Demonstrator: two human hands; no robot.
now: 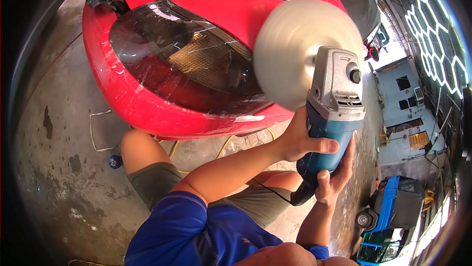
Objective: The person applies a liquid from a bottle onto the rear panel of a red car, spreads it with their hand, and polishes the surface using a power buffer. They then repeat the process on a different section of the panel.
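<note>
My left hand (307,140) is wrapped around the blue body of an angle polisher (339,89), its thumb lying across the front. Lower down, my right hand (337,177) grips the same tool from the right side near its rear end, thumb toward me. A round white buffing pad (290,50) on the silver head is smeared by spinning. It overlaps the right end of a dark, glossy headlight (182,59) and the red car body (216,15) around it. The power cord leaves the tool's bottom end toward my lap.
Whitish smears mark the red bumper (132,99). A yellow hose (223,148) runs across the stained concrete floor (54,168), near a small blue round object (115,162). A blue vehicle (388,202) stands at the right, and hexagonal lights (432,40) hang overhead.
</note>
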